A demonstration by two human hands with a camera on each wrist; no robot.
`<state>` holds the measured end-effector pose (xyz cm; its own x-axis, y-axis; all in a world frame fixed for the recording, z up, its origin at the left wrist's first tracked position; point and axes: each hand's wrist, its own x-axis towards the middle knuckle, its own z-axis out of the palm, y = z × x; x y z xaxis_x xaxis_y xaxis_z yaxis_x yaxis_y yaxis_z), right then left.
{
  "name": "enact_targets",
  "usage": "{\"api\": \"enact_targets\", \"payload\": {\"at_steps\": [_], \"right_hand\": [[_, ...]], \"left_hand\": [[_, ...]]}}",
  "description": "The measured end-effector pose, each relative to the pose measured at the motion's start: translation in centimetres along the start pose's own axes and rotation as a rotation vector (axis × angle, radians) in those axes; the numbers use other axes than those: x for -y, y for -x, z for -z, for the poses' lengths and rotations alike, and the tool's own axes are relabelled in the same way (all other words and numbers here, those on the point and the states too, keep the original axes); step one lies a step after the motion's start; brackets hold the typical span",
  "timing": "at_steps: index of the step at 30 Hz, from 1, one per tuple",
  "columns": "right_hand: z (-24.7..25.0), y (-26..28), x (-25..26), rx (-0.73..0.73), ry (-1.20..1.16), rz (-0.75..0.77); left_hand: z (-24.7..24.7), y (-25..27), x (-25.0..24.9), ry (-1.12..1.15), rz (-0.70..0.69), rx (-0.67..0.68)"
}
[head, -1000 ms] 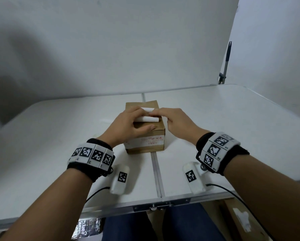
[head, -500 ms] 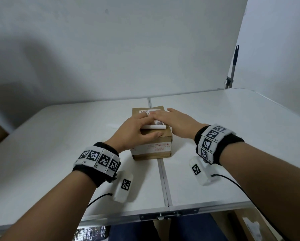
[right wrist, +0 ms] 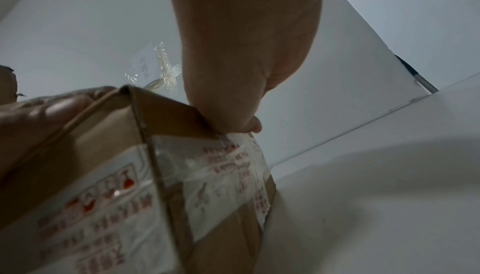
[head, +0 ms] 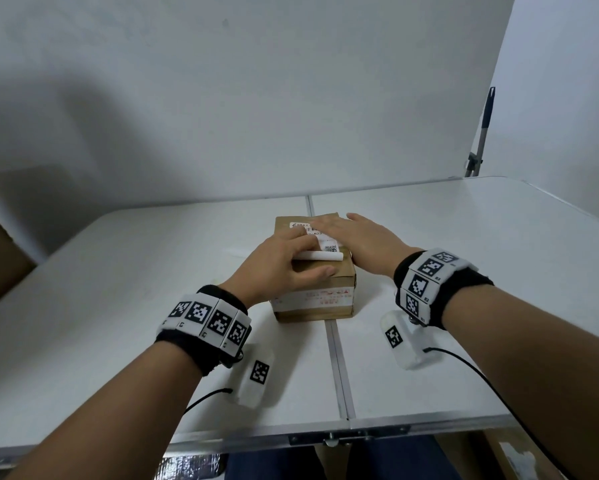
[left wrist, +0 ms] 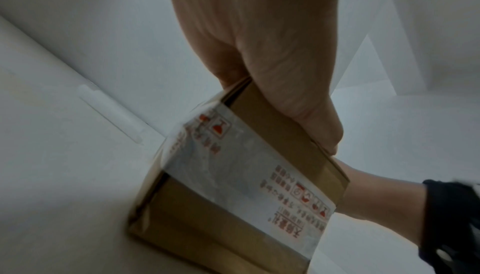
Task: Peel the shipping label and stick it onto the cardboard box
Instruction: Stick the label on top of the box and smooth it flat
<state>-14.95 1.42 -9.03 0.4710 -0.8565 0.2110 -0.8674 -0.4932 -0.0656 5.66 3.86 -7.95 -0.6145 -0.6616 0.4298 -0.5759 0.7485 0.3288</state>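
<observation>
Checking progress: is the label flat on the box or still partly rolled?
Partly rolled. The label lies printed side up on the box top, its near end a white curl by the left hand; the right hand lies flat on it.

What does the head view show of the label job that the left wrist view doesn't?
Head view only: the box top, where the shipping label lies partly stuck, its near end curled into a white roll under the left hand, while the right hand lies flat on the label's far part.

Left wrist view only: the box's side close up, with a white tape band printed in red, and a strip of clear film on the table.

Both: the cardboard box on the white table, and the left hand resting on its top edge.
</observation>
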Motion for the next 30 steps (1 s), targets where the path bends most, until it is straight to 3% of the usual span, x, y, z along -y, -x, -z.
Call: {"api": "enact_targets", "payload": {"at_steps": [6, 12, 16, 22, 26, 30], "right_hand": [[1.1, 2.3, 0.5, -0.002, 0.012, -0.062], [1.9, 3.9, 2.1, 0.010, 0.047, -0.106], [3.2, 4.2, 3.2, -0.070, 0.036, -0.263], [3.1, 3.6, 5.3, -0.017, -0.298, -0.076], [2.4, 2.8, 5.1, 0.004, -0.441, -0.125], [2.1, 1.1, 4.5, 0.095, -0.399, -0.129]], "left_hand": [[0.2, 0.1, -0.2, -0.025, -0.008, 0.022], [1.5, 0.5, 0.0, 0.016, -0.028, 0.129], [1.6, 1.3, 0.0, 0.112, -0.019, 0.076], [1.3, 1.7, 0.0, 0.195, -0.012, 0.045], [1.2, 1.7, 0.2, 0.197, 0.000, 0.049], [1.1, 1.6, 0.3, 0.168, 0.000, 0.054]]}}
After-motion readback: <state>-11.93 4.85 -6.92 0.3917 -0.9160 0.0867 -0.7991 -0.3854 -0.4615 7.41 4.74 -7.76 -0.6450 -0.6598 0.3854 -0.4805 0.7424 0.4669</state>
